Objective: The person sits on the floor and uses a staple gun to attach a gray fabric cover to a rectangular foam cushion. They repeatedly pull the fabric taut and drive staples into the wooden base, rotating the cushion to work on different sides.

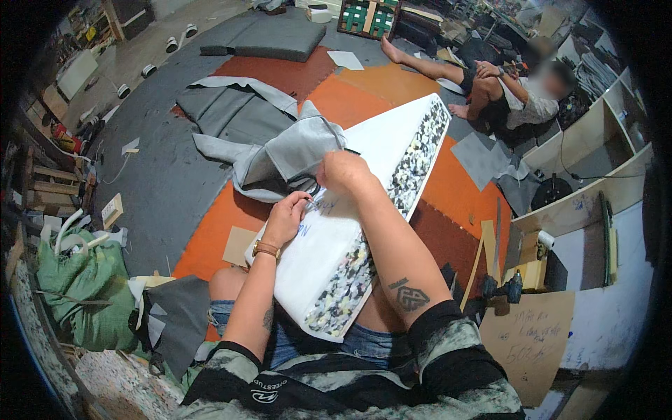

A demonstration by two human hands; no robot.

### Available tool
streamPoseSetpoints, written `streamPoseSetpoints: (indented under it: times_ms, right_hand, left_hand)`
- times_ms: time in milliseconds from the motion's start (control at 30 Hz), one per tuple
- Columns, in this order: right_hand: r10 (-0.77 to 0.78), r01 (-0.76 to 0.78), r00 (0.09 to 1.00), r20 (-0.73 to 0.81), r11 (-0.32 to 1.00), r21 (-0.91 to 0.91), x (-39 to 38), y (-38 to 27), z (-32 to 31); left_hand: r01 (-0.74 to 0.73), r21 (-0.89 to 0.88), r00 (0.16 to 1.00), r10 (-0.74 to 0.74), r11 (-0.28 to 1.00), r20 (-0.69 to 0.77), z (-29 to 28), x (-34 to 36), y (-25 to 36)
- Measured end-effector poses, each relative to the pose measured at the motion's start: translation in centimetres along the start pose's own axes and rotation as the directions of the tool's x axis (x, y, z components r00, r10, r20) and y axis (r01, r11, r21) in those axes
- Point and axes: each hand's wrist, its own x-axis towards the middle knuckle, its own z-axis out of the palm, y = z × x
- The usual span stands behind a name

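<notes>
Across my lap lies a thick foam cushion block (pixel 378 143), white on top with blue handwriting and a speckled multicoloured foam side. My left hand (pixel 284 218) rests on its left edge, fingertips pinched together around something small and dark. Just above it, my right hand (pixel 344 171) is closed in a fist over the foam, slightly blurred. A black curved loop (pixel 305 180), resembling a scissors handle, shows beside the right fist; what the fist grips is mostly hidden. Against both hands bunches a grey sewn fabric cover (pixel 280 157), spreading away to the far left.
Grey flat cushions (pixel 266 36) lie on the orange and grey floor covering (pixel 210 245). Another person (pixel 514 94) sits at the far right. A green sack (pixel 84 287) stands left; a cordless drill (pixel 509 285) and wooden frame (pixel 581 154) are at right.
</notes>
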Motion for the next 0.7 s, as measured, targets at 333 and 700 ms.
streamPoseSetpoints:
  times_ms: [333, 700]
  right_hand:
    - [-0.136, 0.195, 0.955, 0.265, 0.959, -0.208, -1.6, -2.4, -0.4]
    - [-0.147, 0.186, 0.962, 0.230, 0.970, -0.159, -0.9, -2.8, -0.3]
  left_hand:
    - [0.072, -0.257, 0.997, -0.059, 0.964, 0.059, 0.3, 0.2, -1.5]
    - [0.079, -0.280, 0.997, -0.069, 0.957, 0.047, 0.3, 0.1, -1.8]
